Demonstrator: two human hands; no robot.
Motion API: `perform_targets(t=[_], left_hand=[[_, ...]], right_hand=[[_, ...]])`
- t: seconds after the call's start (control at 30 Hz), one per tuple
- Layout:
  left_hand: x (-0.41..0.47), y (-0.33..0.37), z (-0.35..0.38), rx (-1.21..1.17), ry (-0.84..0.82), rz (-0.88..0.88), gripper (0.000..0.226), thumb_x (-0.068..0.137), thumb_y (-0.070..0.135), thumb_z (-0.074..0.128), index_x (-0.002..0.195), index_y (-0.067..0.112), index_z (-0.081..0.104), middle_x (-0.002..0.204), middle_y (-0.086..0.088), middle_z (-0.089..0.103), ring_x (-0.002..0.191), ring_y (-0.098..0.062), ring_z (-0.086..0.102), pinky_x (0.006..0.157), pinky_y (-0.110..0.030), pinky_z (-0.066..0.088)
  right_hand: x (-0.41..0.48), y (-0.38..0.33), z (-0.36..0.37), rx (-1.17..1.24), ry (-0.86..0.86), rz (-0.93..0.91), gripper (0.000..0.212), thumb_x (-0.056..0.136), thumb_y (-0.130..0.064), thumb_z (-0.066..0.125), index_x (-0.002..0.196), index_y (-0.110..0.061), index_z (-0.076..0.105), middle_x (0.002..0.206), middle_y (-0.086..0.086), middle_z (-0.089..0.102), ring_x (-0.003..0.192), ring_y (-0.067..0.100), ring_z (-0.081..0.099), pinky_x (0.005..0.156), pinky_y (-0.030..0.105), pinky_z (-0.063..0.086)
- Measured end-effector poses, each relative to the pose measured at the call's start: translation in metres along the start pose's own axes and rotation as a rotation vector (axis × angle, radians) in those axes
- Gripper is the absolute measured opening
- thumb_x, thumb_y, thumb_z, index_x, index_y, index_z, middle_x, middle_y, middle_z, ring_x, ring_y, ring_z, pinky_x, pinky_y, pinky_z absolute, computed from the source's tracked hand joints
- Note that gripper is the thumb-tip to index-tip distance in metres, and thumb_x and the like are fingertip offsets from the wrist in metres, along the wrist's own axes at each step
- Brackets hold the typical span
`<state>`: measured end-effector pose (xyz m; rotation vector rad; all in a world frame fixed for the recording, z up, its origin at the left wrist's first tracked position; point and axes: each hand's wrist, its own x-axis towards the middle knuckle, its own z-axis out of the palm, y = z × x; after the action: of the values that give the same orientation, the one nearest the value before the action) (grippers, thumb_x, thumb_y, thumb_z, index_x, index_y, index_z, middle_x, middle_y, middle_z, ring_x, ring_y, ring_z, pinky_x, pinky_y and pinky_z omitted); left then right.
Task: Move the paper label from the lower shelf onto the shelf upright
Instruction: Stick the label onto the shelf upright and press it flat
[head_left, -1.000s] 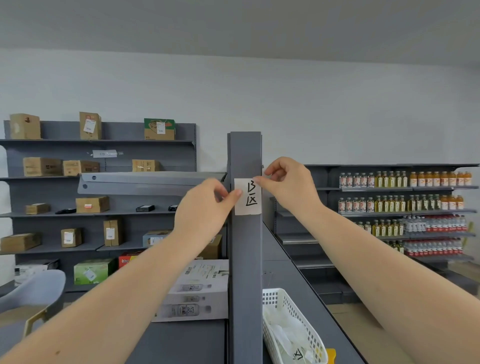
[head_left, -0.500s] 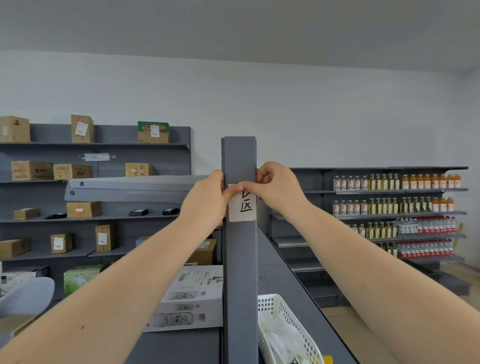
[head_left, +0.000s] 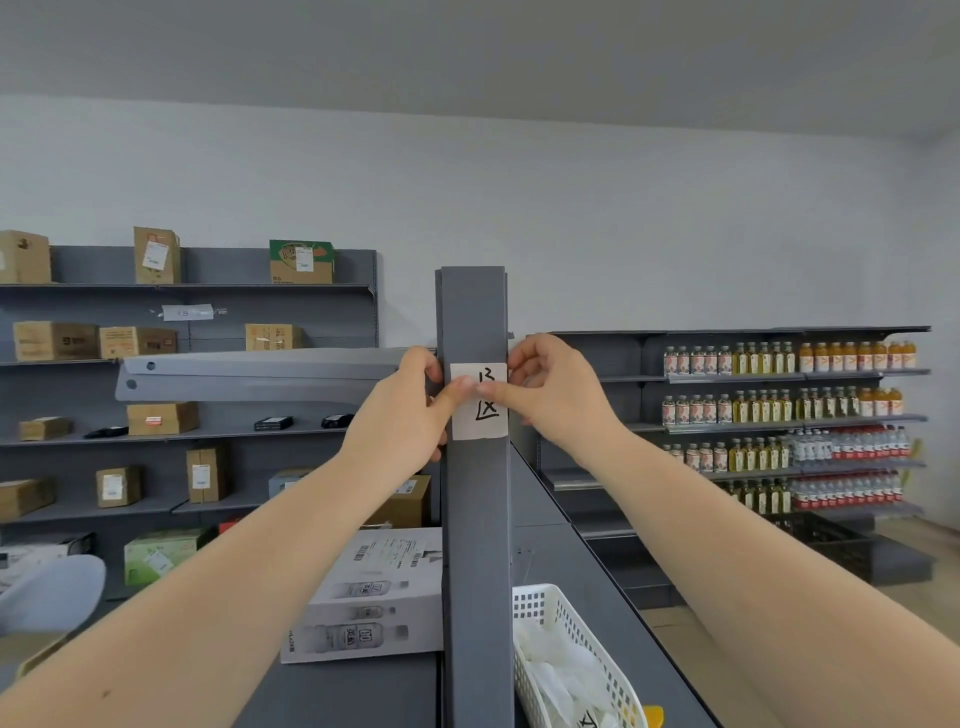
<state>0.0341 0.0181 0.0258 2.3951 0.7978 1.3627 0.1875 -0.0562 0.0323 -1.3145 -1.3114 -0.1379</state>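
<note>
Paper label, a small white rectangle with black handwritten marks, sits flat on the front face of the tall grey metal shelf upright in the centre of the frame, a little above mid-height. Both hands meet on it. The left hand comes in from the lower left, its fingers curled around the left edge of the upright and its thumb laid across the label's upper left part. The right hand comes in from the lower right, its thumb pressed onto the label's right half near the middle while the curled fingers bunch just beside the upright's right edge. Neither hand grips the paper; both pin it against the metal with narrow, closed-in fingers. The label's lower edge hangs free of both hands.

At the bottom centre, just right of the upright, a white plastic lattice basket holds crumpled white material. To the left of the upright lies a white printed carton on the grey shelf top. Brown cardboard boxes stand on grey wall shelving at the left, and rows of bottles fill the shelving at the right.
</note>
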Motion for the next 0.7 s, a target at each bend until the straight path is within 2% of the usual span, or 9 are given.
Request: perform_targets(t=[0.07,0.17,0.23,0.33,0.4,0.5,0.7], left_hand=[[0.0,0.0,0.003,0.002,0.034,0.011,0.028,0.093,0.047,0.05,0.099,0.021,0.042,0.072,-0.003,0.065,0.051,-0.023,0.066,0.053,-0.043,0.06],[0.002,-0.001,0.005,-0.046,0.066,0.001,0.031,0.09,0.048,0.054,0.094,0.019,0.043,0.065,-0.003,0.064,0.049,-0.026,0.066,0.052,-0.047,0.06],[0.003,0.0,0.004,-0.077,0.059,-0.005,0.032,0.09,0.045,0.057,0.094,0.017,0.043,0.062,-0.005,0.064,0.045,-0.023,0.064,0.049,-0.043,0.06],[0.004,0.0,0.0,-0.105,0.003,-0.015,0.031,0.09,0.041,0.059,0.097,0.015,0.043,0.065,-0.01,0.066,0.041,-0.016,0.058,0.04,-0.026,0.054],[0.004,-0.001,-0.002,-0.112,-0.032,-0.015,0.031,0.09,0.039,0.059,0.098,0.014,0.042,0.068,-0.012,0.068,0.042,-0.017,0.06,0.038,-0.021,0.051],[0.006,-0.002,-0.004,-0.126,-0.081,-0.01,0.027,0.091,0.033,0.06,0.1,0.014,0.042,0.069,-0.013,0.07,0.043,-0.019,0.064,0.04,-0.023,0.053],[0.006,-0.008,-0.008,-0.095,-0.142,0.029,0.021,0.095,0.02,0.055,0.108,0.015,0.04,0.073,-0.01,0.071,0.051,-0.019,0.069,0.048,-0.025,0.058]], right_hand=[[-0.003,-0.001,0.006,-0.041,0.036,-0.039,0.043,0.066,-0.038,0.084,0.089,-0.015,0.056,0.079,0.007,0.063,0.063,0.013,0.053,0.062,0.034,0.051],[-0.004,-0.002,0.009,-0.027,0.067,-0.055,0.041,0.065,-0.031,0.085,0.086,-0.016,0.053,0.073,0.001,0.056,0.06,0.011,0.047,0.06,0.03,0.046],[-0.002,0.0,0.01,-0.02,0.06,-0.051,0.04,0.065,-0.028,0.085,0.085,-0.016,0.053,0.073,0.003,0.056,0.059,0.011,0.047,0.06,0.03,0.046],[0.002,0.002,0.007,0.031,0.033,-0.014,0.041,0.063,-0.027,0.087,0.087,-0.012,0.056,0.078,0.015,0.062,0.063,0.016,0.052,0.061,0.037,0.05],[0.003,0.004,0.004,0.101,0.009,0.026,0.038,0.064,-0.023,0.087,0.085,-0.012,0.058,0.077,0.013,0.063,0.066,0.019,0.056,0.058,0.037,0.052],[0.005,0.004,-0.002,0.196,-0.053,0.076,0.027,0.071,-0.01,0.082,0.082,-0.015,0.058,0.073,0.004,0.06,0.066,0.019,0.06,0.052,0.027,0.052],[0.001,0.007,-0.005,0.281,-0.084,0.101,0.021,0.078,-0.003,0.075,0.085,-0.017,0.061,0.081,0.008,0.062,0.072,0.022,0.064,0.053,0.027,0.054]])
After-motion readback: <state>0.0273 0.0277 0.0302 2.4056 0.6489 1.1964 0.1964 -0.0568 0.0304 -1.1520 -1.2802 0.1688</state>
